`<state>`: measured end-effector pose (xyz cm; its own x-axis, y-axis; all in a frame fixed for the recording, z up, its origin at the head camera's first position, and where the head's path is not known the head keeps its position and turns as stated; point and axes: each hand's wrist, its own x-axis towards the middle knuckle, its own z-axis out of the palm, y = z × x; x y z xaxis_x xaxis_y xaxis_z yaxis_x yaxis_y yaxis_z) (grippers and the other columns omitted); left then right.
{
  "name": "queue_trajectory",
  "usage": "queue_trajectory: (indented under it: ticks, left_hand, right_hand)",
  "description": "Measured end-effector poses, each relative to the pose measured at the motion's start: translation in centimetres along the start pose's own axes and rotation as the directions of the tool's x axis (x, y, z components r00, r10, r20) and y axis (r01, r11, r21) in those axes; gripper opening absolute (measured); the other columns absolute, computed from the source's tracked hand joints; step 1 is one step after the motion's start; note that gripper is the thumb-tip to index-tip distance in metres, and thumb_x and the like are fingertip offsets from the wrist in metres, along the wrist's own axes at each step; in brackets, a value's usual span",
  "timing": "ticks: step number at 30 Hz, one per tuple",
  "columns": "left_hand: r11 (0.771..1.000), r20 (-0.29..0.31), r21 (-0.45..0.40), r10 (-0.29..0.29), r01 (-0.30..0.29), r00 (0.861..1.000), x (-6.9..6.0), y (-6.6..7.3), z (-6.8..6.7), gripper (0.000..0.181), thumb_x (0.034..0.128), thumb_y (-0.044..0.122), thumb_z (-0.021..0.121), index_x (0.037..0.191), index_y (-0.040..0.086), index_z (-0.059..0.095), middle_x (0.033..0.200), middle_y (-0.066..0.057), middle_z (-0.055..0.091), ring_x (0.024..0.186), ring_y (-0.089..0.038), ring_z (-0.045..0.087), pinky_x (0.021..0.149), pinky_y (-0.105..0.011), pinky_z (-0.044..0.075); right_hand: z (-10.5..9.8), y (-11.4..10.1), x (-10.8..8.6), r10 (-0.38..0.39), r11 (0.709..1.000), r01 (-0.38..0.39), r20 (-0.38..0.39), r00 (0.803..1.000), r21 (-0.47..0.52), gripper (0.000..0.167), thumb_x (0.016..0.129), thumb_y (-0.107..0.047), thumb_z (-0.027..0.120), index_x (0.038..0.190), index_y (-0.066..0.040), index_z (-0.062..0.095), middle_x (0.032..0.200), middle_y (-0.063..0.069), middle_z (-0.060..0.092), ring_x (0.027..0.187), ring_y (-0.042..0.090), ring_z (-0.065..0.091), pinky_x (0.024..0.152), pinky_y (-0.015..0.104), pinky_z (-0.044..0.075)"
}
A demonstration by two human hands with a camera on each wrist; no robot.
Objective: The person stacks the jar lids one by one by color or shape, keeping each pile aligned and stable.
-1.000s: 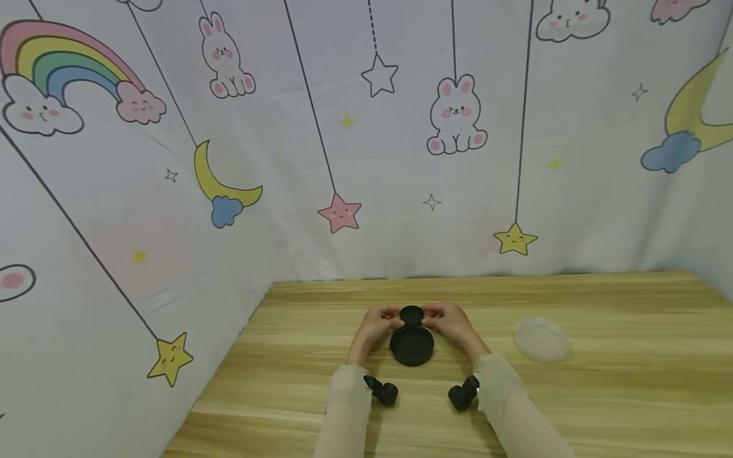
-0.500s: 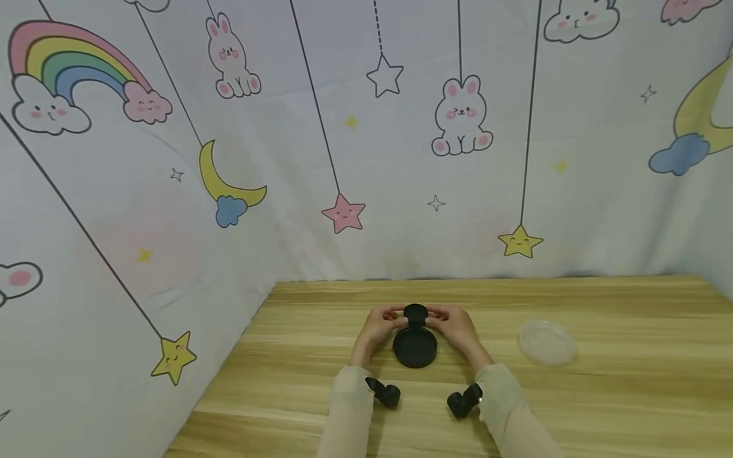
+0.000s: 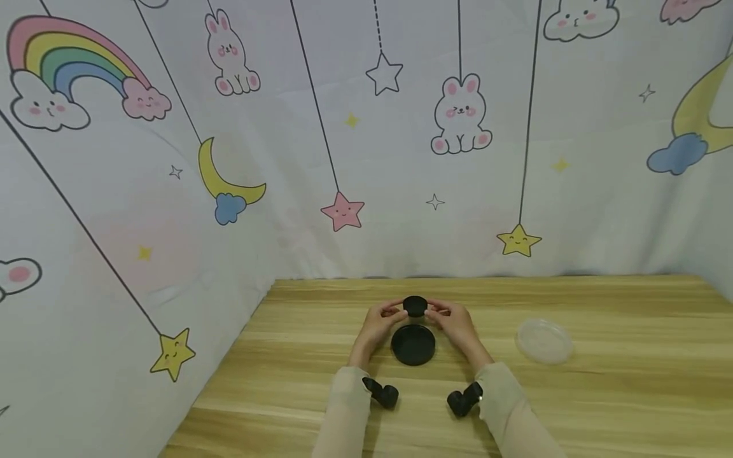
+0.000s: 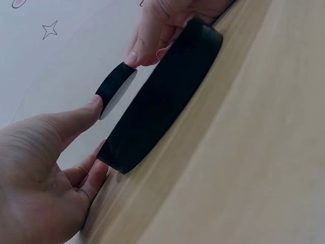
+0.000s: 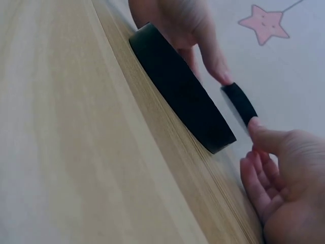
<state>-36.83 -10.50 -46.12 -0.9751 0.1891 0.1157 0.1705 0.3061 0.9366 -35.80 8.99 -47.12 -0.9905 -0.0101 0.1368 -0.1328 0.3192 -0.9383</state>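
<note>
A small black disc (image 3: 415,306) with a pale underside is held up between both hands. My left hand (image 3: 379,326) pinches its left edge, thumb on the near side. On the right edge, my right hand (image 3: 452,322) has the same kind of grip. Nearer to me, a larger black round shallow dish (image 3: 413,345) rests on the table, with a gap between it and the disc. Both wrist views show the small disc (image 4: 116,87) raised above the dish (image 5: 177,86). In the left wrist view, other fingers of the left hand (image 4: 35,168) are near the dish's rim.
To the right, a clear round plastic lid or dish (image 3: 544,341) lies on the wood-grain table (image 3: 635,381). A white cloth (image 3: 395,248) printed with stars and rabbits hangs behind the table and along its left side. Black wrist cameras (image 3: 465,399) sit at both cuffs.
The small disc has risen slightly, away from the larger dish, and table now shows between them. Both hands have moved with it. The head view has shifted a little.
</note>
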Motion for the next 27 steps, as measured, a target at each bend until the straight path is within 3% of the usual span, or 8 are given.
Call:
queue_trajectory:
  ticks: [3, 6, 14, 19, 24, 27]
  left_hand:
    - [0.999, -0.007, -0.036, -0.009, 0.009, 1.000, 0.0, 0.0, 0.1, 0.039, 0.0915, 0.019, 0.068, 0.128, 0.006, 0.064, 0.124, -0.024, 0.062, 0.111, -0.032, 0.060, 0.097, -0.045, 0.048]
    - [0.997, -0.011, -0.074, -0.015, 0.015, 1.000, 0.0, 0.0, 0.1, 0.040, 0.0913, 0.021, 0.069, 0.129, 0.007, 0.064, 0.125, -0.023, 0.061, 0.113, -0.033, 0.060, 0.097, -0.044, 0.049]
    - [0.985, 0.017, -0.167, -0.045, 0.047, 0.999, -0.4, 0.3, -0.2, 0.040, 0.0888, 0.023, 0.072, 0.126, 0.010, 0.065, 0.129, -0.014, 0.064, 0.103, -0.014, 0.061, 0.085, -0.028, 0.051]
    - [0.964, 0.065, -0.259, -0.039, 0.054, 0.997, -0.8, 0.7, -0.5, 0.039, 0.0879, 0.017, 0.072, 0.125, 0.008, 0.064, 0.131, -0.011, 0.063, 0.100, -0.010, 0.063, 0.088, -0.028, 0.053]
    - [0.935, 0.114, -0.350, -0.016, 0.055, 0.993, -1.0, 1.1, -0.2, 0.037, 0.0870, 0.005, 0.070, 0.123, 0.001, 0.061, 0.129, -0.011, 0.063, 0.101, -0.010, 0.064, 0.092, -0.030, 0.053]
    - [0.921, 0.142, -0.385, 0.004, 0.051, 0.990, -1.2, 1.4, -0.2, 0.035, 0.0860, 0.000, 0.069, 0.120, 0.001, 0.061, 0.122, -0.004, 0.066, 0.099, -0.010, 0.064, 0.092, -0.029, 0.053]
  right_hand:
    - [-0.1, 0.0, 0.0, 0.006, 0.999, -0.006, 0.005, 1.000, 0.037, 0.038, 0.094, -0.018, 0.066, 0.129, -0.005, 0.063, 0.111, 0.017, 0.065, 0.082, 0.014, 0.063, 0.066, 0.025, 0.052]
    - [-0.3, 0.1, 0.0, 0.006, 0.998, -0.007, 0.010, 1.000, 0.068, 0.039, 0.093, -0.019, 0.066, 0.129, -0.004, 0.063, 0.111, 0.018, 0.064, 0.085, 0.014, 0.064, 0.068, 0.025, 0.054]
    - [-0.8, 0.0, -0.5, 0.026, 0.982, -0.036, 0.058, 0.998, 0.186, 0.043, 0.092, -0.025, 0.068, 0.132, -0.009, 0.062, 0.117, 0.013, 0.062, 0.091, 0.010, 0.062, 0.076, 0.024, 0.056]
    - [-1.4, -0.1, -0.9, 0.017, 0.967, -0.048, 0.123, 0.992, 0.250, 0.047, 0.092, -0.025, 0.068, 0.134, -0.008, 0.059, 0.116, 0.008, 0.060, 0.093, 0.006, 0.061, 0.085, 0.025, 0.056]
    - [-2.2, 0.1, -1.4, -0.003, 0.961, -0.054, 0.203, 0.979, 0.272, 0.051, 0.095, -0.021, 0.064, 0.140, -0.003, 0.051, 0.131, 0.020, 0.053, 0.105, 0.012, 0.061, 0.095, 0.034, 0.054]
    - [-2.7, 0.0, -1.6, -0.017, 0.959, -0.051, 0.236, 0.972, 0.280, 0.051, 0.095, -0.021, 0.064, 0.141, -0.001, 0.050, 0.136, 0.024, 0.050, 0.109, 0.015, 0.060, 0.095, 0.035, 0.054]
